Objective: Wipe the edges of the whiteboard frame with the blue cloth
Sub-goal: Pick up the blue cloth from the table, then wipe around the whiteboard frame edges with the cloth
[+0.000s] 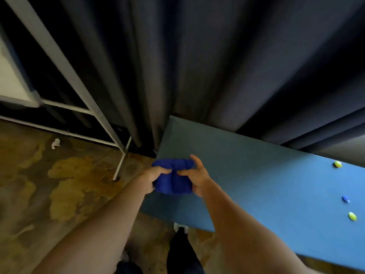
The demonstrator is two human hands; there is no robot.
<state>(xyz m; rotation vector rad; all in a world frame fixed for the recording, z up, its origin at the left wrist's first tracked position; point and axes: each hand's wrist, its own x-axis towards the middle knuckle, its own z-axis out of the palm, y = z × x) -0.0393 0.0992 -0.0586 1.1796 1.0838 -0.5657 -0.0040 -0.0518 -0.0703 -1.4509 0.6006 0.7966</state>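
A folded blue cloth (172, 177) is held between both hands in the middle of the view, over the left end of a blue padded surface (256, 178). My left hand (153, 177) grips its left side, thumb on top. My right hand (197, 177) holds its right side with the fingers partly spread. The whiteboard (8, 76) shows only at the far left edge, with its grey metal frame and stand (65, 62) slanting down to the floor.
Dark curtains (197, 56) hang behind everything. Two yellow magnets (338, 164) and one blue magnet (346, 198) lie on the blue surface at the right. A crumpled white scrap (55, 143) lies on the stained brown floor (59, 184). My leg and shoe (180, 234) are below.
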